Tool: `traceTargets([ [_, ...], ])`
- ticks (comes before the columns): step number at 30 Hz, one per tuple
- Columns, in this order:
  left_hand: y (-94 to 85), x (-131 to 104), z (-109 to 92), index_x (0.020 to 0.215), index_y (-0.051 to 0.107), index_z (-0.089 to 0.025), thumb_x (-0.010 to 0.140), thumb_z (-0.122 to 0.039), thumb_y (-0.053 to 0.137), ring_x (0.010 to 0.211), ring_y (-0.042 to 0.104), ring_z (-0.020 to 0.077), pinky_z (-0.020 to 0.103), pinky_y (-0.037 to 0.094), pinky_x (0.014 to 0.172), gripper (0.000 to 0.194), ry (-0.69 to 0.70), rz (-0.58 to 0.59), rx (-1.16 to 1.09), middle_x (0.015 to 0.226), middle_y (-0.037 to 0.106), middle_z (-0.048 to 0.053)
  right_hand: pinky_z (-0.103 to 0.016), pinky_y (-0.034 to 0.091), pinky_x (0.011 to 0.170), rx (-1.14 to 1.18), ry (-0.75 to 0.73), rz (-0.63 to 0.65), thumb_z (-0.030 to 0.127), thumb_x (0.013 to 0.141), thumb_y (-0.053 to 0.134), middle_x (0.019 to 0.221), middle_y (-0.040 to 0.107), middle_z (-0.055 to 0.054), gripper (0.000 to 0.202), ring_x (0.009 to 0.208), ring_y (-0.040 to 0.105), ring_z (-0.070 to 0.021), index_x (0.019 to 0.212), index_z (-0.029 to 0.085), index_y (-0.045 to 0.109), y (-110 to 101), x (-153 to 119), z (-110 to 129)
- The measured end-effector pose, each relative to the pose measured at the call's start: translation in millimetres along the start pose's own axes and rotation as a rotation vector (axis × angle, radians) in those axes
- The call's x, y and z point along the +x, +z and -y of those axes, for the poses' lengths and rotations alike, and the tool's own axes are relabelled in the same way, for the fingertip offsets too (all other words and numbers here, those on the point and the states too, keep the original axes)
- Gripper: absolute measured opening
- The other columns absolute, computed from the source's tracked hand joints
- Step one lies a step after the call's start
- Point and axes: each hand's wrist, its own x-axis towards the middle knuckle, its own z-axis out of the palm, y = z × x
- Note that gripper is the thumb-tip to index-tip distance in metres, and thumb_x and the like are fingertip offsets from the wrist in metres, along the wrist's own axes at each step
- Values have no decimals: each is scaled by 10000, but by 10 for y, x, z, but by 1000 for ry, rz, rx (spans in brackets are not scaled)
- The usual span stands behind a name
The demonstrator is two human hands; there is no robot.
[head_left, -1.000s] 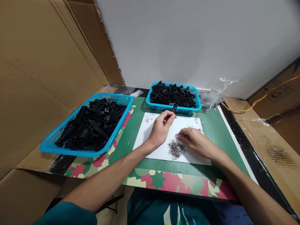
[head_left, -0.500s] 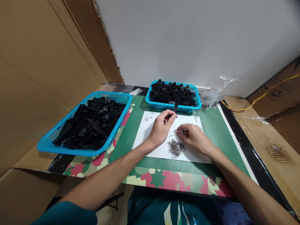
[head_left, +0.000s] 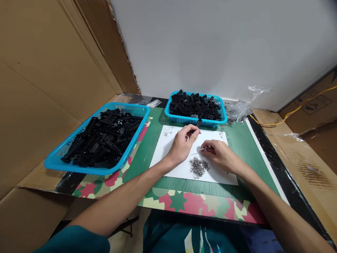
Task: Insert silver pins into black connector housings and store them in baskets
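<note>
My left hand (head_left: pixel 184 142) is closed around a slim black plastic piece (head_left: pixel 199 122), whose far end sticks out past the fingers toward the far basket. To its right, my right hand (head_left: pixel 214 153) pinches a thin metal tool (head_left: pixel 202 149), like tweezers or a pick, with its tip pointing left over the white sheet (head_left: pixel 163 165). Just below the tip lies a heap of tiny metal springs or wire bits (head_left: pixel 198 167). The two hands are apart. The part of the black piece inside my left palm is hidden.
At left stands a large blue basket (head_left: pixel 137 142) full of long black plastic parts. A smaller blue basket (head_left: pixel 223 114) with short black parts sits at the back. Clear plastic bags (head_left: pixel 238 110) and a yellow cable (head_left: pixel 289 113) lie at right. Cardboard (head_left: pixel 52 70) walls the left side.
My right hand has shifted slightly right, drawing the tool tip a little away from my left hand. The left hand keeps its hold on the black piece.
</note>
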Motion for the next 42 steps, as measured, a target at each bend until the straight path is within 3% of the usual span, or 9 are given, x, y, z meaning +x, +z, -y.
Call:
traceTargets([
  [4, -5, -5, -72, 953, 667, -162, 1016, -372, 559, 747, 485, 134, 272, 371, 703, 244, -44, 77, -93, 880, 626, 12, -275, 402, 636, 296, -77, -94, 296, 975, 625, 828, 659, -17, 129, 682, 535, -144, 910, 190, 659, -106, -36, 41],
  [7, 6, -34, -169, 947, 664, -153, 1002, -394, 584, 749, 467, 133, 271, 351, 692, 260, -71, 220, -257, 841, 580, 10, -264, 370, 573, 495, -110, -206, 357, 938, 705, 793, 606, -6, 170, 630, 473, -125, 912, 190, 682, -164, -76, 59],
  [10, 29, -77, -229, 923, 646, -148, 998, -439, 596, 695, 395, 124, 272, 304, 649, 305, -102, 358, -386, 758, 475, -9, -260, 286, 510, 564, -108, -238, 353, 891, 771, 684, 535, 24, 170, 558, 393, -106, 884, 194, 709, -177, -113, 60],
  [14, 47, -107, -189, 945, 615, -155, 982, -479, 625, 684, 360, 117, 273, 277, 631, 326, -138, 437, -507, 789, 441, -10, -271, 276, 519, 547, -115, -250, 355, 886, 779, 667, 522, 19, 180, 565, 382, -107, 841, 189, 728, -161, -132, 57],
  [17, 46, -100, -145, 930, 599, -163, 984, -499, 619, 680, 355, 116, 271, 274, 630, 341, -154, 420, -489, 780, 420, -19, -276, 237, 515, 505, -96, -295, 366, 895, 768, 629, 438, 43, 179, 549, 310, -101, 865, 191, 740, -140, -128, 66],
  [21, 58, -89, -156, 916, 607, -162, 997, -457, 618, 757, 421, 132, 267, 327, 690, 306, -87, 279, -361, 829, 487, -1, -277, 195, 509, 459, -71, -385, 366, 899, 762, 615, 326, 68, 166, 545, 249, -102, 918, 202, 755, -88, -118, 104],
  [26, 69, -98, -185, 917, 619, -163, 1001, -417, 624, 808, 459, 142, 263, 361, 732, 268, -47, 192, -279, 861, 537, 5, -279, 213, 505, 371, -45, -471, 370, 896, 755, 593, 351, 64, 173, 549, 271, -110, 895, 196, 758, -12, -119, 136],
  [36, 32, -105, -206, 968, 701, -161, 1005, -400, 599, 844, 560, 171, 278, 414, 749, 263, -37, 218, -83, 936, 665, 40, -277, 251, 509, 272, -86, -501, 357, 952, 671, 606, 331, 62, 170, 556, 304, -122, 922, 197, 721, 6, -148, 123],
  [42, 26, -128, -240, 966, 677, -171, 1022, -380, 564, 837, 533, 162, 276, 400, 745, 244, -17, 233, -30, 932, 634, 30, -273, 249, 495, 202, -135, -419, 335, 974, 645, 601, 322, 65, 165, 536, 296, -114, 921, 198, 720, -70, -163, 81],
])
